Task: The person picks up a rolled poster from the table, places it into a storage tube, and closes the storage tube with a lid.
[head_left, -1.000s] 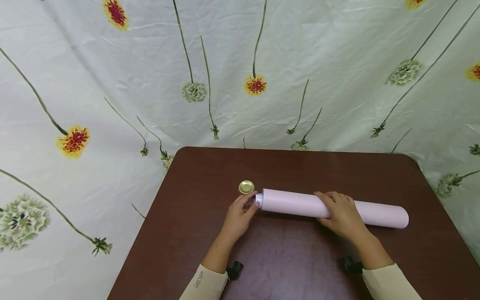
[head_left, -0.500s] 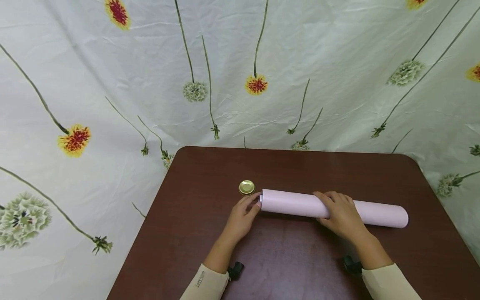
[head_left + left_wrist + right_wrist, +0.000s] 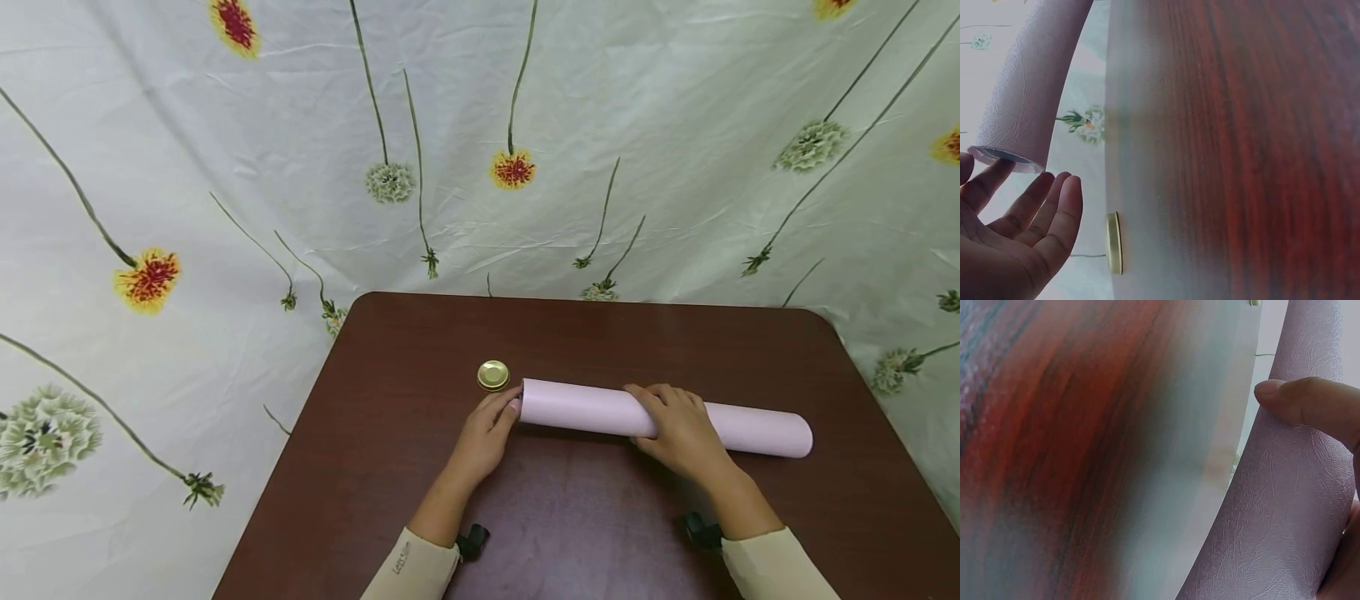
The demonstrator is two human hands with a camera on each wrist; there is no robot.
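Observation:
A pale pink roll of textured sheet, like wallpaper point(image 3: 577, 406), lies across the table and slopes slightly down to the right in the head view. My right hand point(image 3: 684, 433) grips it around the middle, the thumb point(image 3: 1304, 403) lying across its surface in the right wrist view. At the roll's left end is my left hand point(image 3: 478, 437). In the left wrist view one finger point(image 3: 988, 184) reaches up to the hollow end of the roll point(image 3: 1022, 94), while the other fingers are spread below the rim. The inside of the roll is mostly hidden.
A round gold jar lid point(image 3: 492, 375) lies on the dark brown table point(image 3: 420, 333), just beyond my left fingertips. Behind the table hangs a white flower-patterned cloth point(image 3: 300, 125).
The white inner piece that stuck out of the roll's left end has slid inside and out of sight. My left fingers followed it rightward to the rim. The right hand stays on the roll.

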